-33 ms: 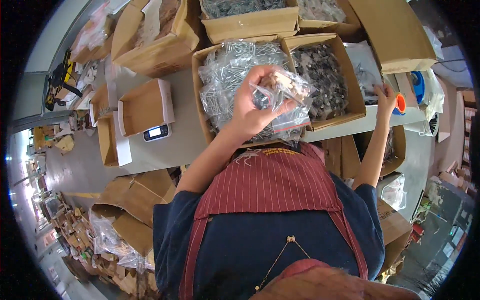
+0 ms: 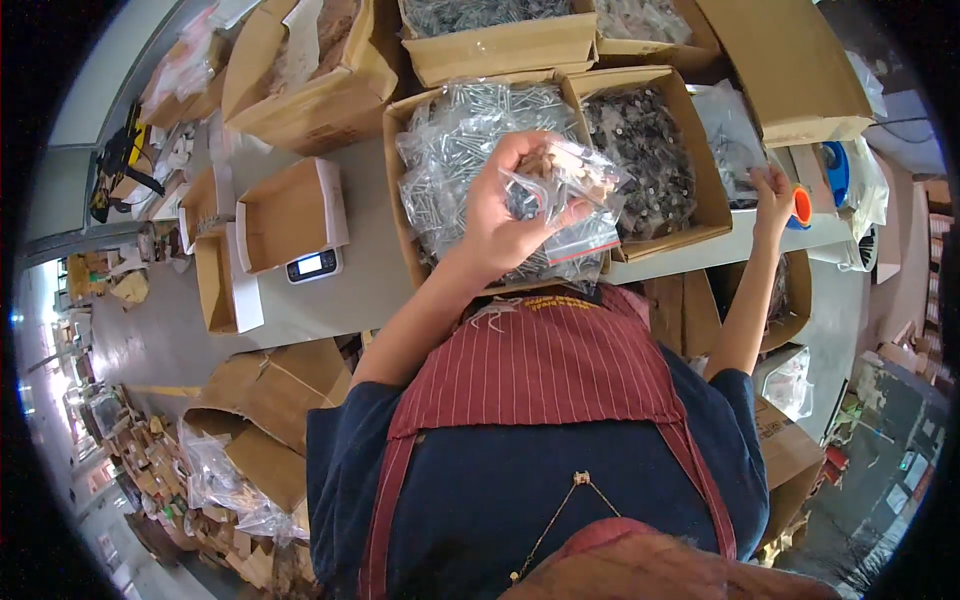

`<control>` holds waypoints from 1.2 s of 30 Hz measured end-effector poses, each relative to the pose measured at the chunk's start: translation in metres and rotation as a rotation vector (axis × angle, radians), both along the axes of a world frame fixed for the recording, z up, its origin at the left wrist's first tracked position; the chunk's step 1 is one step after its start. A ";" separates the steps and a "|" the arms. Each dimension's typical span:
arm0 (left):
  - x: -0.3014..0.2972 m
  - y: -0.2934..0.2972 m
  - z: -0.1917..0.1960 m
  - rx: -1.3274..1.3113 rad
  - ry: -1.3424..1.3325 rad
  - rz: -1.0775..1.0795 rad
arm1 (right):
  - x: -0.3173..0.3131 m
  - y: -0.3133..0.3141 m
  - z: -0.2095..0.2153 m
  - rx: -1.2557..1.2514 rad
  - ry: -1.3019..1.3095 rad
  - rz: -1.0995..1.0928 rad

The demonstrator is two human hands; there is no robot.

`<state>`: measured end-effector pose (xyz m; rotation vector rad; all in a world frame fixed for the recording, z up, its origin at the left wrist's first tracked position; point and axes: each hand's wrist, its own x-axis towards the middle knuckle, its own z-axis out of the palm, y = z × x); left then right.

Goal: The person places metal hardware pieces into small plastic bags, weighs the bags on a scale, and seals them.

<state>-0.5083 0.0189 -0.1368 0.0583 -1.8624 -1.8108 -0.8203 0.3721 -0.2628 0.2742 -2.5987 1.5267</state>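
Observation:
My left hand (image 2: pixel 500 215) is closed around a clear zip bag (image 2: pixel 585 245) with a red strip. Light wooden dowels (image 2: pixel 560 170) show inside the bag, near my fingers. It hangs above the front of a carton (image 2: pixel 400 225) full of clear bags of silvery screws (image 2: pixel 455 125). Out to the right, my right hand (image 2: pixel 772 205) has its fingertips pinched at the edge of a clear plastic bag (image 2: pixel 727 125) among others lying there. The small contents of those bags are hard to make out.
Right of the screws stands a carton of dark round fittings (image 2: pixel 640 160). Small open boxes (image 2: pixel 290 215) and a device with a lit screen (image 2: pixel 313 264) sit on the left. An orange-rimmed tape roll (image 2: pixel 801 207) lies beside my right hand. More cartons (image 2: pixel 500 50) line the back.

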 end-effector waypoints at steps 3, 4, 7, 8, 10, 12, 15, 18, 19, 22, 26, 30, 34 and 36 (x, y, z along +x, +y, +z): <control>0.001 0.000 -0.001 -0.001 0.010 -0.029 | 0.018 -0.021 0.024 -0.242 0.059 0.021; 0.001 0.000 -0.001 -0.001 0.008 -0.030 | 0.021 -0.024 0.030 -0.295 0.088 0.020; 0.001 0.002 0.000 -0.071 0.027 -0.009 | 0.017 -0.025 0.033 -0.289 -0.259 -0.055; 0.002 0.003 -0.003 -0.041 0.011 -0.005 | 0.009 -0.021 0.026 -0.288 -0.259 -0.060; 0.002 0.003 -0.006 -0.012 -0.001 -0.002 | -0.011 -0.007 0.005 0.116 -0.407 0.145; 0.004 0.002 -0.009 -0.072 0.063 0.020 | -0.013 0.005 -0.010 0.235 -0.277 0.201; 0.005 -0.001 -0.010 -0.138 0.071 0.022 | -0.021 0.018 -0.021 0.787 0.053 0.251; 0.007 -0.003 -0.016 -0.182 0.079 0.029 | -0.026 0.020 -0.024 0.786 0.014 0.285; 0.009 -0.002 -0.017 -0.182 0.077 0.033 | -0.024 0.014 -0.021 0.825 0.056 0.183; 0.012 0.003 -0.021 -0.086 0.035 0.063 | -0.021 0.018 -0.009 0.758 0.099 0.029; 0.013 0.003 -0.014 -0.083 -0.063 0.205 | -0.018 0.033 0.003 0.586 0.179 -0.181; 0.006 0.004 -0.018 0.028 -0.033 0.170 | -0.016 0.044 0.004 -0.116 0.045 -0.112; 0.008 0.011 -0.015 0.216 -0.179 0.103 | 0.013 0.017 0.036 -0.535 -0.216 -0.095; 0.003 0.017 -0.012 0.278 -0.210 0.009 | 0.042 -0.007 0.067 -0.605 -0.249 -0.057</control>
